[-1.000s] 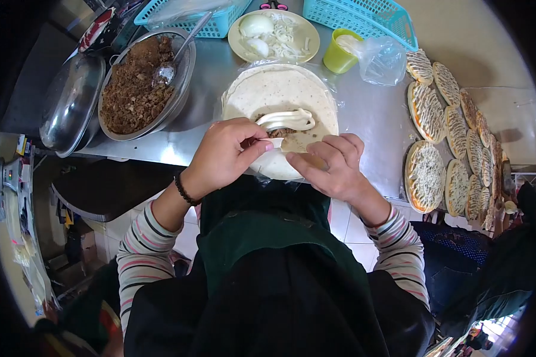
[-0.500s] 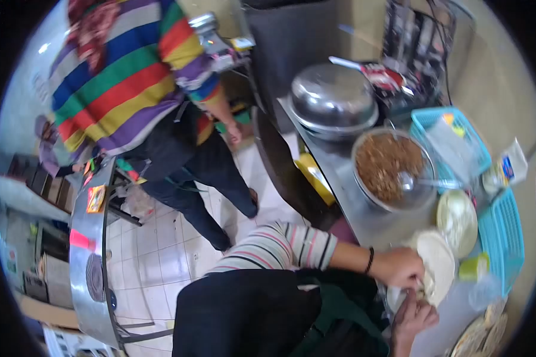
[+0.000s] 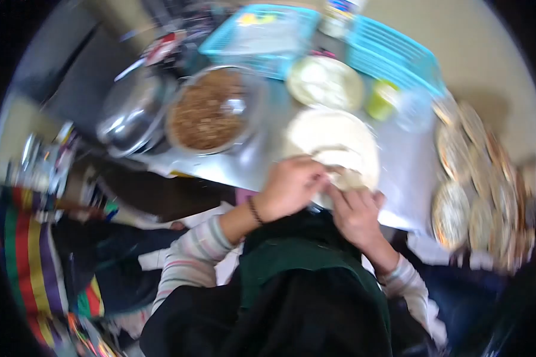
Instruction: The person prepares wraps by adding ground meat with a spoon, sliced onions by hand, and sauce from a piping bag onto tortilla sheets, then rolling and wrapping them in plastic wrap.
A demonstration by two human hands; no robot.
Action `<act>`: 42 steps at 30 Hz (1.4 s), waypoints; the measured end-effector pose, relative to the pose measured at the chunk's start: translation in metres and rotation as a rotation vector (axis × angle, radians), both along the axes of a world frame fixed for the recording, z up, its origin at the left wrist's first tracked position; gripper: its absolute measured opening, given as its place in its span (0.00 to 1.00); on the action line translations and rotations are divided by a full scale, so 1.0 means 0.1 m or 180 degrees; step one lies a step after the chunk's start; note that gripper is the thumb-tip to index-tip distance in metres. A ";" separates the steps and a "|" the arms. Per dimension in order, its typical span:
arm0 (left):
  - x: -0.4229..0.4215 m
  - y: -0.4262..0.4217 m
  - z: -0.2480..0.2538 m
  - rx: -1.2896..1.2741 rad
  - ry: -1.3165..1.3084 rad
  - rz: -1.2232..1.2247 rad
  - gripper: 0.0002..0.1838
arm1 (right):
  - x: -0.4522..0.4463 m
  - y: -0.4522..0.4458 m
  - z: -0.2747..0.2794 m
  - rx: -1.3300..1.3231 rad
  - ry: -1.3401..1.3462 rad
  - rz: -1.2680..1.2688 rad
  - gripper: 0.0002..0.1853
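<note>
My left hand (image 3: 293,185), with a dark beaded bracelet at its wrist, is closed in a pinch over the near edge of a round white plate or stack of thin dough sheets (image 3: 330,131). Close beside it, my right hand (image 3: 358,215) has its fingers bent inward, the fingertips nearly meeting those of the left. Between the two sits a small pale piece of dough (image 3: 346,177), pinched by both. Motion blur and the fingers hide its shape and any filling.
A bowl of brown minced filling (image 3: 205,113) with a spoon stands left, beside a domed metal lid (image 3: 131,113). Behind are a plate of white stuff (image 3: 324,82), a green cup (image 3: 382,100) and blue baskets (image 3: 393,50). Flat round breads (image 3: 452,214) lie right. A person in stripes (image 3: 27,250) stands left.
My view has swung right and down to the table, so the bowl and baskets appear further left and the flatbreads come into view. My hands stay together at the pale dough.
</note>
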State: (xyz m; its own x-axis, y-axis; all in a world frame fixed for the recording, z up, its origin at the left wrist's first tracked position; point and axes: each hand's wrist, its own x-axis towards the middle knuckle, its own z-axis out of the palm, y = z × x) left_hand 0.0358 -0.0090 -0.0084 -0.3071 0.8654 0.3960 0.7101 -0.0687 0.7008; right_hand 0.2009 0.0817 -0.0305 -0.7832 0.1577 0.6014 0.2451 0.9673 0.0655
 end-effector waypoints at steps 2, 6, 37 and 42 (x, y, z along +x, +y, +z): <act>0.08 0.03 0.04 0.0016 0.0220 -0.0045 0.05 | 0.12 -0.06 -0.03 -0.0262 0.0013 -0.0124 0.20; 0.00 -0.05 0.04 0.0105 0.0698 -0.0074 0.06 | 0.04 -0.19 0.02 -0.0561 -0.0025 -0.0234 0.20; -0.01 0.13 0.15 -0.0021 0.1161 -0.0530 0.07 | -0.10 0.82 0.26 -0.2070 0.0017 0.0643 0.06; 0.06 0.20 0.23 -0.0250 0.1289 -0.0193 0.06 | -0.16 0.91 0.22 -0.2347 0.0114 0.0695 0.06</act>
